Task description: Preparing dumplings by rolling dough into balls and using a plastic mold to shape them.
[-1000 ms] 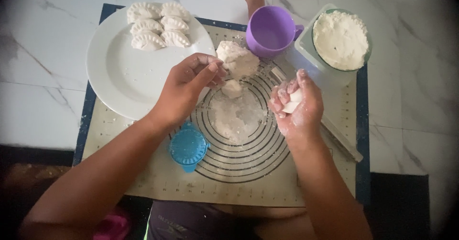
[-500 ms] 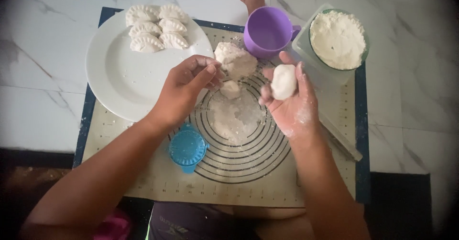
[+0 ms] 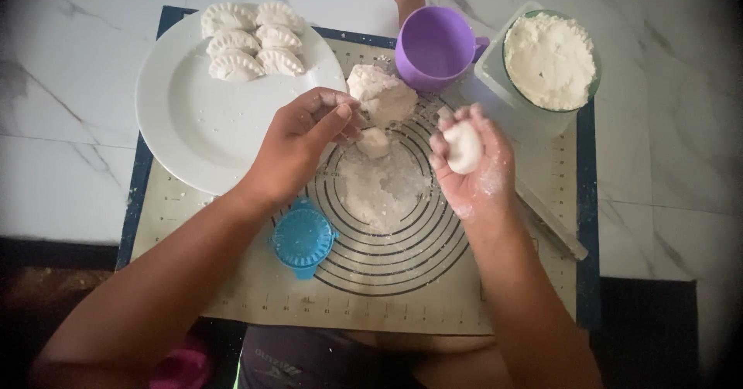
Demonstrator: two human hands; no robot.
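Note:
My right hand (image 3: pixel 474 168) is palm up, floury, and cups a small white dough ball (image 3: pixel 464 146) above the baking mat (image 3: pixel 232 281). My left hand (image 3: pixel 306 137) has its fingers curled together, their tips touching the big dough lump (image 3: pixel 381 95). A small torn dough piece (image 3: pixel 374 142) lies just below that lump, beside my left fingertips. Flour is scattered over the mat's ring markings (image 3: pixel 383 188).
A white plate (image 3: pixel 209 133) at the upper left carries several folded dumplings (image 3: pixel 246 41). A blue dumpling press (image 3: pixel 303 238) lies on the mat near my left forearm. A purple cup (image 3: pixel 437 48) and a flour bowl (image 3: pixel 551 60) stand at the back right. A foot shows behind the cup.
My right hand turned palm up and opened, showing the dough ball it had enclosed. My left hand stayed by the big lump.

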